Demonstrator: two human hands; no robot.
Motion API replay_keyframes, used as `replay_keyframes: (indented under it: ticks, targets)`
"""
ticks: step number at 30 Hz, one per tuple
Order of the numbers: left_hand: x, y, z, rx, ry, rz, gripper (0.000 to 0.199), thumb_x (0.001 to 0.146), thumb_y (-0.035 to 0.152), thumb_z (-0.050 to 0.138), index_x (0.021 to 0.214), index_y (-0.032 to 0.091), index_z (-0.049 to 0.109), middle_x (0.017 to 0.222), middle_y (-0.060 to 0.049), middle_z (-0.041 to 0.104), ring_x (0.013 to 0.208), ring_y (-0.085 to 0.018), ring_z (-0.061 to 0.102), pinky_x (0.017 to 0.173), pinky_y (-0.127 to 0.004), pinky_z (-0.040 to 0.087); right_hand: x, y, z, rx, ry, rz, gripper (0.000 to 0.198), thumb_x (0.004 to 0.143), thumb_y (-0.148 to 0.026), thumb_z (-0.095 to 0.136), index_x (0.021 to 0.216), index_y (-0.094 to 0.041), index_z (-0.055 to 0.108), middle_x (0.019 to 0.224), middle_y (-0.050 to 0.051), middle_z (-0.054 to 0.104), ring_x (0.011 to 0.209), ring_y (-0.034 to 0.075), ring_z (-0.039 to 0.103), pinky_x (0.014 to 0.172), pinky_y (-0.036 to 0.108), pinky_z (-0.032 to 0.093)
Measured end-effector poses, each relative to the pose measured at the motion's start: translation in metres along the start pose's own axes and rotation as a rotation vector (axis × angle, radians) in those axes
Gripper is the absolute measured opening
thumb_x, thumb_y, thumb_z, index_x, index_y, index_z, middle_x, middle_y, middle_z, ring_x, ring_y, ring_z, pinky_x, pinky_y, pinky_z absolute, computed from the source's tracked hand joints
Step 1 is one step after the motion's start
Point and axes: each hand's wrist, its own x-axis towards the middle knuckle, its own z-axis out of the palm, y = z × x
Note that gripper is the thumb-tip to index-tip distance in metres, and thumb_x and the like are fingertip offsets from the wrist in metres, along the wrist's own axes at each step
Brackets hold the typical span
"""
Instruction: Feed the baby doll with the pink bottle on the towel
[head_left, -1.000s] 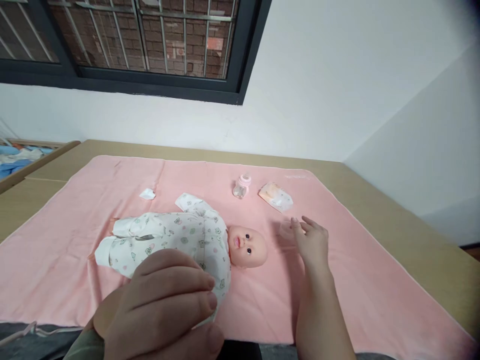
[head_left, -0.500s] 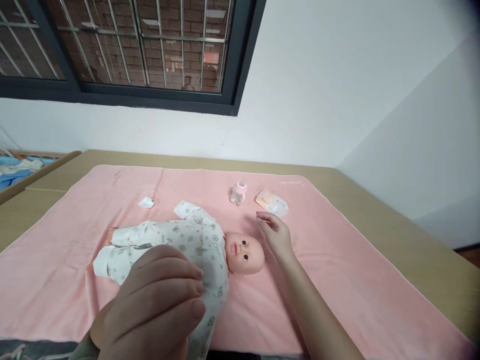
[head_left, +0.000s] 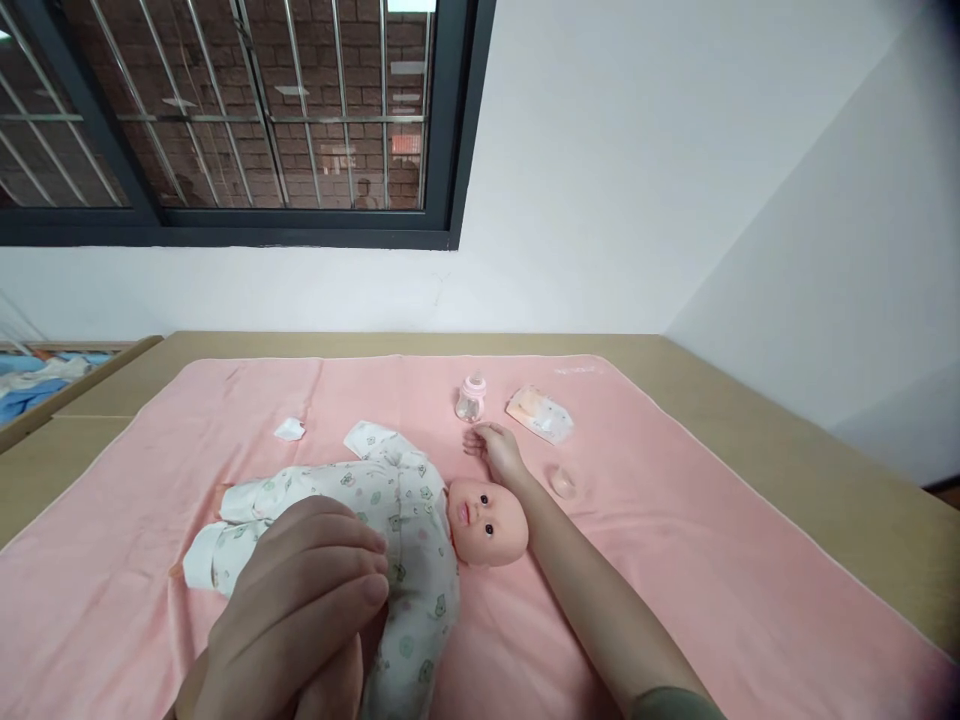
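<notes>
A baby doll in a white patterned outfit lies on its back, head toward the right and feet toward the left. My left hand is raised close to the camera above the doll's body, its fingers pressed together and curled; the inside of the grip is hidden. Past the doll's head, my right hand reaches low over the cloth with fingers apart and nothing visible in them. Just beyond its fingertips stands a small baby bottle with a pink top, apart from the hand.
A pink blanket covers most of the wooden surface. On it lie a clear dome-like piece, a soft plastic packet and a crumpled white piece. A barred window is set in the wall behind.
My right hand has moved left and forward, from beside the doll's head to near the bottle. The clear dome-like piece now shows. My left hand stays curled over the doll; the view has tilted slightly upward.
</notes>
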Motion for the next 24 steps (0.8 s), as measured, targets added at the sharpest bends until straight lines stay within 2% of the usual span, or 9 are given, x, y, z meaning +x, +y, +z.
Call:
replay_keyframes:
  ticks: [3, 6, 11, 14, 18, 21, 24]
  targets:
    - [0.009, -0.011, 0.012, -0.042, 0.009, 0.056, 0.017, 0.103, 0.012, 0.071, 0.106, 0.023, 0.082, 0.087, -0.005, 0.084, 0.080, -0.029, 0.086, 0.066, -0.044, 0.073, -0.014, -0.005, -0.001, 0.086, -0.137, 0.202, 0.011, 0.093, -0.024, 0.067, 0.085, -0.017, 0.072, 0.083, 0.012, 0.080, 0.076, 0.021, 0.076, 0.080, 0.034, 0.067]
    - [0.024, -0.020, 0.028, -0.089, -0.008, 0.108, 0.027, 0.098, 0.001, 0.063, 0.109, 0.020, 0.079, 0.084, -0.005, 0.082, 0.073, -0.023, 0.081, 0.063, -0.037, 0.068, -0.034, -0.013, -0.011, 0.176, -0.225, 0.371, 0.017, 0.099, -0.025, 0.067, 0.091, -0.015, 0.077, 0.091, 0.012, 0.084, 0.083, 0.021, 0.080, 0.087, 0.033, 0.068]
    - [0.048, -0.019, 0.039, -0.116, -0.052, 0.099, 0.035, 0.089, -0.007, 0.056, 0.104, 0.017, 0.076, 0.076, -0.002, 0.074, 0.062, -0.017, 0.072, 0.055, -0.028, 0.059, -0.074, -0.012, -0.030, 0.287, -0.156, 0.450, 0.020, 0.100, -0.025, 0.068, 0.091, -0.014, 0.082, 0.099, 0.009, 0.086, 0.091, 0.021, 0.082, 0.095, 0.033, 0.066]
    - [0.052, -0.009, 0.031, -0.080, -0.199, -0.013, 0.031, 0.093, -0.002, 0.057, 0.102, 0.021, 0.075, 0.078, -0.002, 0.078, 0.064, -0.018, 0.074, 0.057, -0.029, 0.058, -0.094, -0.004, -0.034, 0.366, -0.072, 0.403, 0.017, 0.095, -0.026, 0.071, 0.088, -0.015, 0.083, 0.098, 0.007, 0.085, 0.094, 0.021, 0.080, 0.094, 0.033, 0.064]
    - [0.051, -0.003, 0.016, -0.003, -0.414, -0.165, 0.029, 0.103, 0.006, 0.058, 0.111, 0.024, 0.079, 0.095, -0.003, 0.087, 0.079, -0.020, 0.083, 0.067, -0.031, 0.063, -0.116, 0.004, -0.033, 0.470, 0.140, 0.251, 0.008, 0.086, -0.025, 0.077, 0.082, -0.019, 0.081, 0.096, 0.006, 0.085, 0.096, 0.021, 0.077, 0.091, 0.030, 0.062]
    - [0.053, -0.010, 0.010, -0.012, -0.687, -0.203, 0.032, 0.109, 0.018, 0.056, 0.124, 0.027, 0.082, 0.112, -0.003, 0.090, 0.094, -0.023, 0.087, 0.075, -0.033, 0.068, -0.130, 0.007, -0.027, 0.564, 0.278, 0.196, 0.006, 0.082, -0.021, 0.077, 0.084, -0.019, 0.082, 0.094, 0.005, 0.085, 0.094, 0.019, 0.076, 0.086, 0.028, 0.063]
    - [0.056, -0.024, 0.012, 0.070, -1.018, -0.331, 0.038, 0.114, 0.034, 0.055, 0.142, 0.029, 0.080, 0.136, -0.006, 0.087, 0.118, -0.029, 0.085, 0.096, -0.041, 0.070, -0.140, 0.010, -0.016, 0.624, 0.378, 0.189, 0.009, 0.082, -0.018, 0.074, 0.086, -0.017, 0.082, 0.091, 0.004, 0.083, 0.088, 0.018, 0.075, 0.077, 0.026, 0.063]
